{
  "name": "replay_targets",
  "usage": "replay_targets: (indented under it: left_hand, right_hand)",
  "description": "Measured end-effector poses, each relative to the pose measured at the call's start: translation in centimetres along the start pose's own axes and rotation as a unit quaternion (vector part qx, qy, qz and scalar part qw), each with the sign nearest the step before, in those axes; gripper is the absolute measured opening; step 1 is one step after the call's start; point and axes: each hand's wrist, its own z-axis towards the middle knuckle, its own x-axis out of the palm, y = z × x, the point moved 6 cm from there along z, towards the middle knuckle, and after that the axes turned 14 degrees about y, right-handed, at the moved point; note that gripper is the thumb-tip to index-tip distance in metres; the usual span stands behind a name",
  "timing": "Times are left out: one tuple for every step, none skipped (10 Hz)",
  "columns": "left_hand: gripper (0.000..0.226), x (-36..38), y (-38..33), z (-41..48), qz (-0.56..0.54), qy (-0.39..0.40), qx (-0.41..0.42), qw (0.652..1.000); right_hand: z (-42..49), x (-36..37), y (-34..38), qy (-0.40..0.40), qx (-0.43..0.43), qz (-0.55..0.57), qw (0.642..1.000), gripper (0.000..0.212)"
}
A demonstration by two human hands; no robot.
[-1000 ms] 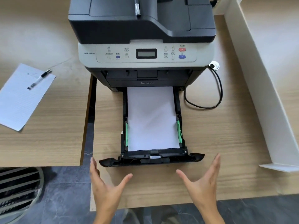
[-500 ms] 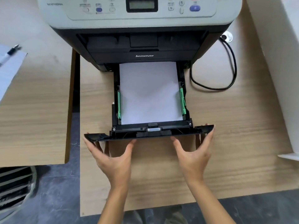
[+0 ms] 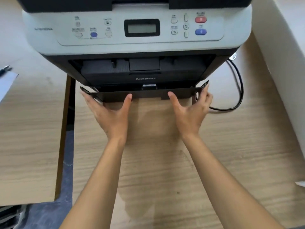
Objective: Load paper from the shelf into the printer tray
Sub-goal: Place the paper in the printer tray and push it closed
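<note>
The grey and black printer (image 3: 140,40) fills the top of the view on a wooden desk. Its black paper tray (image 3: 148,95) sits almost fully inside the printer, only the front panel showing. The paper in it is hidden. My left hand (image 3: 110,113) holds the tray front at its left end, thumb on the face, fingers under the edge. My right hand (image 3: 189,111) holds the right end the same way.
A black cable (image 3: 237,90) loops on the desk (image 3: 165,162) right of the printer. A white sheet with a pen (image 3: 6,76) lies on a second desk at the left, across a gap. A white shelf panel (image 3: 283,63) stands along the right.
Both hands came forward, gripped the pulled-out tray front and pushed it into the printer. The white paper stack went out of sight. The camera moved closer.
</note>
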Motion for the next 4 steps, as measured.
replay_targets:
  left_hand:
    - [0.141, 0.6, 0.1, 2.0, 0.0, -0.017, 0.029, 0.999]
    - [0.143, 0.8, 0.6, 1.8, 0.008, -0.031, 0.031, 0.999]
    - [0.14, 0.8, 0.1, 2.3, 0.023, -0.022, 0.034, 0.999]
    - [0.128, -0.9, -0.2, 0.8, 0.057, 0.008, 0.013, 0.998]
  right_hand:
    - [1.6, 1.3, 0.1, -0.014, -0.015, 0.019, 1.0, 0.119]
    - [1.6, 1.7, -0.3, -0.022, -0.026, 0.02, 0.999, 0.119]
    - [2.0, 1.6, -0.1, -0.012, -0.031, 0.014, 0.999, 0.119]
    - [1.2, 0.7, -0.4, 0.053, -0.007, 0.03, 0.998, 0.12]
